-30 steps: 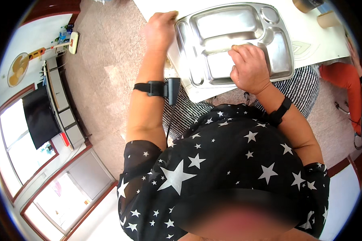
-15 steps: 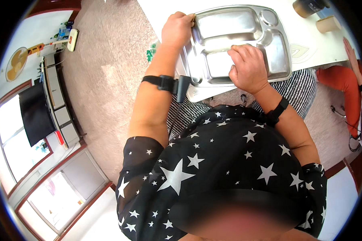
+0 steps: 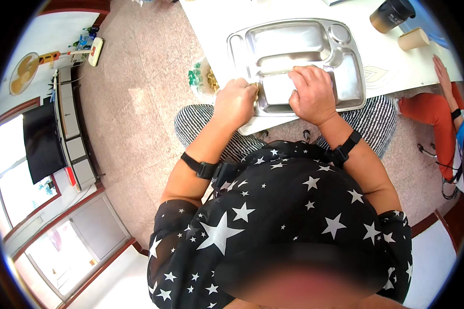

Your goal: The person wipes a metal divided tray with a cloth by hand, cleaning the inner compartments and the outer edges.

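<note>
A stainless steel compartment tray (image 3: 287, 38) lies at the near edge of the white table, in front of my body. My left hand (image 3: 235, 104) is closed at the tray's near left edge. A small yellowish bit shows at its fingertips, too small to name. Inside the tray, my right hand (image 3: 316, 95) has its fingers curled over the divider by the near middle compartment. Its fingertips are partly hidden, and I see nothing else in them.
Beside the table's left edge stands a pale container (image 3: 201, 93) with green and yellow bits inside. A dark cup (image 3: 392, 14) and a beige paper cup (image 3: 413, 39) are at the far right. Another person's hand (image 3: 441, 72) rests by the table's right edge.
My left hand has slid from the tray's far left corner down to its near left edge. The right hand stays on the divider. The view has shifted slightly.
</note>
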`<action>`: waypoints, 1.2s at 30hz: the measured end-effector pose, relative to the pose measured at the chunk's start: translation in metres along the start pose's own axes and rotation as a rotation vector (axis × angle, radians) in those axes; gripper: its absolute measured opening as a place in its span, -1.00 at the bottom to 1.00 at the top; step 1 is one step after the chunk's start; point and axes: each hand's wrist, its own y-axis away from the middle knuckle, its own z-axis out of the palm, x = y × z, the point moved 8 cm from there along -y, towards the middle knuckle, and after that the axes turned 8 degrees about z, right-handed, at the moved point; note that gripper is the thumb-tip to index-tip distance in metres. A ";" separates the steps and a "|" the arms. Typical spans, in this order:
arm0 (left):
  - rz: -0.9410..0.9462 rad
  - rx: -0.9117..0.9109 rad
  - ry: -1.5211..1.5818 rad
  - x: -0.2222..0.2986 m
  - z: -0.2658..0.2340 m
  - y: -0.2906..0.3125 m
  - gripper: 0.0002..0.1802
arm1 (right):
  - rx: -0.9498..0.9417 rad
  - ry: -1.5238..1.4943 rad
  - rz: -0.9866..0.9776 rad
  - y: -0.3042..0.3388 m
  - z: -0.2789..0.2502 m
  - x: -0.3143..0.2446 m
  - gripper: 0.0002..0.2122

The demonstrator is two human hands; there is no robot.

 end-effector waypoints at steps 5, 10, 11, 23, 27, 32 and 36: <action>-0.174 0.444 0.161 -0.046 -0.041 -0.007 -0.76 | 0.022 0.018 -0.021 0.000 -0.002 -0.004 -0.66; -0.221 0.510 -0.065 -0.101 -0.033 -0.066 -0.75 | 0.008 0.035 -0.015 0.002 0.002 0.000 -0.65; -0.213 0.469 -0.110 -0.100 -0.030 -0.069 -0.75 | 0.005 0.032 -0.012 0.001 0.002 0.000 -0.65; -0.125 0.213 0.104 -0.034 0.005 0.039 -0.77 | 0.016 0.040 -0.007 0.003 0.003 0.000 -0.64; -0.204 0.366 0.229 -0.055 -0.015 0.029 -0.76 | 0.027 0.040 -0.011 0.003 0.002 0.000 -0.65; -0.063 0.649 0.032 -0.082 -0.031 -0.056 -0.72 | 0.022 0.051 -0.043 0.000 0.004 -0.002 -0.64; 0.002 0.385 -0.089 -0.069 -0.006 -0.064 -0.65 | 0.035 0.049 -0.054 0.001 0.005 -0.001 -0.63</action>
